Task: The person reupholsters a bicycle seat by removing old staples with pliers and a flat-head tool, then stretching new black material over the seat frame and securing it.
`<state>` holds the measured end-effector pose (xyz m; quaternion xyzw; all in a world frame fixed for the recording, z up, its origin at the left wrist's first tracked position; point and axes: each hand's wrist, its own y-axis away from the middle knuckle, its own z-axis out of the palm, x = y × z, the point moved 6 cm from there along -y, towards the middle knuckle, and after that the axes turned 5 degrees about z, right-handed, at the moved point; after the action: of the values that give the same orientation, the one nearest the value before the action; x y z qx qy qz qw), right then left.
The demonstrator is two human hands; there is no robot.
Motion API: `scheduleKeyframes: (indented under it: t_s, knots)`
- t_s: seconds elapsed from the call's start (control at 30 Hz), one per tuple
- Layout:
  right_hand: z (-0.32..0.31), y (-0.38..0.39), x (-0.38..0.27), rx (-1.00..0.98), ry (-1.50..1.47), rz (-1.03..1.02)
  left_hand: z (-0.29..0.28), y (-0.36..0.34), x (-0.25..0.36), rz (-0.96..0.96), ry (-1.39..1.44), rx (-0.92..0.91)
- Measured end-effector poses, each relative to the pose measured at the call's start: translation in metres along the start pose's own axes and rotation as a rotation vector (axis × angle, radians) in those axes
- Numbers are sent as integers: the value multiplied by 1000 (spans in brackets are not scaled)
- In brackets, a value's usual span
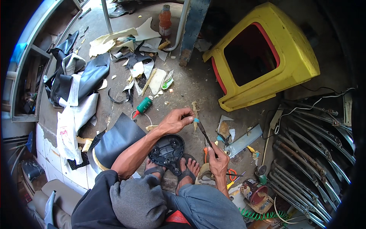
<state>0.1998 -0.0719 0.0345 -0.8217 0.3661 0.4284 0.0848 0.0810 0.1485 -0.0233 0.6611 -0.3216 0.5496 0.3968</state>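
Observation:
My right hand (218, 160) is closed around a slim dark rod-like tool (205, 134), which slants up toward my left hand. With thumb and fingers pinched, my left hand (177, 121) is at a small light-blue piece (196, 120) by the tool's far end; whether that piece is part of the tool I cannot tell. Below my left forearm, a black plastic bicycle saddle base (166, 152) lies at my sandalled feet. Orange-handled scissors (231, 174) are beside my right hand, partly hidden. A dark patterned sheet (118, 138) lies left of the saddle base.
A green bottle with a red nozzle (143, 106) lies ahead. Scraps (154, 80) litter the floor beyond it. A yellow plastic stool (249, 82) lies tipped far right. Metal tubes (312, 171), a metal strip (247, 140) and an open can (254, 192) are at the right.

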Motion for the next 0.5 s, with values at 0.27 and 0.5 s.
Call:
scheduleKeyframes:
  t_s: [0.27, 0.5]
  knots:
    - [-1, 2, 0, -21, 8, -9, -1, 5, 33, 119, -103, 26]
    - [-1, 2, -6, -67, 8, 33, -5, 9, 56, 258, -285, -24]
